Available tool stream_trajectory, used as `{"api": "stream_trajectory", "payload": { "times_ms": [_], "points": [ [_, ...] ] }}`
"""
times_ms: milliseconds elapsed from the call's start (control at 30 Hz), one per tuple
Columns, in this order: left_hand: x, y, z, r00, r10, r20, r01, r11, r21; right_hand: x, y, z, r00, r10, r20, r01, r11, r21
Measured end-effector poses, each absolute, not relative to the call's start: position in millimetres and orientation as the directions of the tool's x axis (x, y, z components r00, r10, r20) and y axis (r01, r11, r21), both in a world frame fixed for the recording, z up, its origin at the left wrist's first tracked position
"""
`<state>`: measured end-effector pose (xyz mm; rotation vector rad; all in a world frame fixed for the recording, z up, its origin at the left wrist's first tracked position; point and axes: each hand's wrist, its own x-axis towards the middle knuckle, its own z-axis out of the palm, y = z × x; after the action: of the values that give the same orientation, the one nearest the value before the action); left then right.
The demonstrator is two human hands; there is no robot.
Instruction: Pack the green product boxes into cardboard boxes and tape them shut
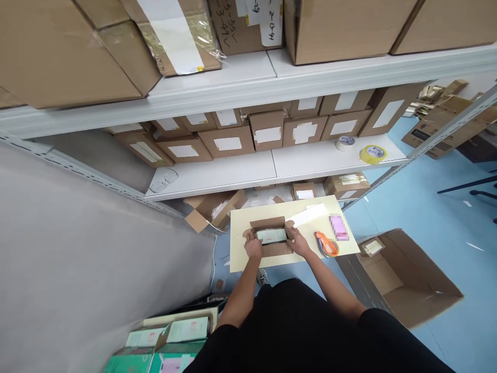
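Observation:
A small cardboard box (pixel 277 249) lies open on a pale yellow board (pixel 240 259), its long flaps spread outward. Inside it rests a mint-green box (pixel 272 236) with faint reddish print. My left hand (pixel 253 245) grips the cardboard box at its left end, fingers bent around the flap there. At the opposite end, my right hand (pixel 298 242) holds the right side by its flap. White paper sheets (pixel 310 214) lie just beyond the right hand. An orange tape dispenser (pixel 326 244) sits to the right on the board, near a blurred pink item (pixel 339 228).
Metal shelving (pixel 217 173) with labelled cartons stands ahead, carrying a yellow tape roll (pixel 373 154), a white tape roll (pixel 345 143) and glasses (pixel 164 180). A large open carton (pixel 419 290) is on the floor at right. Mint-green boxes (pixel 188 329) are stacked at lower left beside a grey wall (pixel 97 248).

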<state>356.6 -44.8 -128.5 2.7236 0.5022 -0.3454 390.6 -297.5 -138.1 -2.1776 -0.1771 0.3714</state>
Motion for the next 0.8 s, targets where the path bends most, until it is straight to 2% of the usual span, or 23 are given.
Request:
{"api": "stream_trajectory", "payload": {
  "times_ms": [133,267,600,800],
  "points": [
    [335.5,-54.1,-126.0,0.942,0.261,-0.209,0.319,-0.889,0.329,389.0,-311.8,-133.1,0.947,0.294,-0.128,0.046,-0.519,-0.854],
    [301.9,-62.0,-127.7,0.946,0.267,-0.182,0.318,-0.869,0.379,387.1,-330.5,-126.5,0.943,0.326,-0.071,0.092,-0.458,-0.884],
    [279.6,-90.9,-113.7,0.874,0.399,-0.276,0.48,-0.798,0.365,385.2,-357.4,-99.3,0.893,0.449,0.0,0.196,-0.39,-0.9],
    [261.5,-115.8,-98.1,0.905,0.403,-0.136,0.42,-0.797,0.434,374.7,-352.5,-79.6,0.848,0.527,0.06,0.273,-0.337,-0.901]
  ]
}}
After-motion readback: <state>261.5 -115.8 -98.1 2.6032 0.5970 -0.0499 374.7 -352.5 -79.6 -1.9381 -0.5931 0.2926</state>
